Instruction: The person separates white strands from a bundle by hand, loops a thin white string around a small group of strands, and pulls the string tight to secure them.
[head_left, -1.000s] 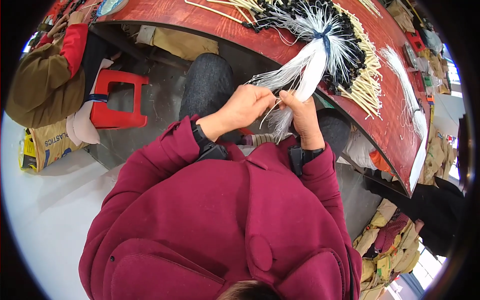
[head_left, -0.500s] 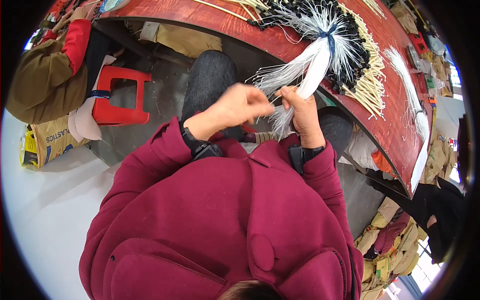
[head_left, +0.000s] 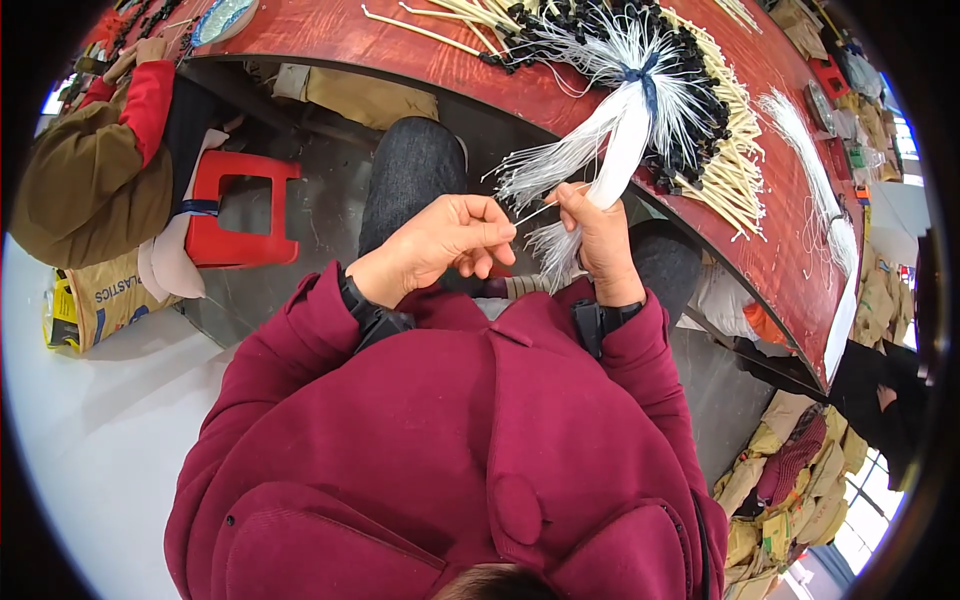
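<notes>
My left hand [head_left: 447, 243] is closed in a pinch over my lap, thumb against forefinger, on the end of a thin white strand [head_left: 538, 212]. The strand runs across to my right hand [head_left: 602, 243], whose thumb and forefinger also press on it. My right hand is closed beside the lower part of a thick bundle of white strands [head_left: 628, 145]. A dark blue tie [head_left: 643, 80] binds this bundle where it lies on the table. Loose strand ends [head_left: 555, 250] hang below my right fingers, and another tuft [head_left: 545, 165] spreads out at the table edge.
On the red table [head_left: 330, 30], pale thin sticks [head_left: 725, 195] with black ends [head_left: 700, 130] fan around the bundle. A second white strand bundle [head_left: 815, 170] lies to the right. A red stool [head_left: 243, 245] and a seated person [head_left: 90, 165] are at left. Brown sacks [head_left: 800, 500] lie lower right.
My left hand has drawn left, away from my right hand, and the strand between them shows longer. My right hand stays nearly in place. The view has shifted slightly.
</notes>
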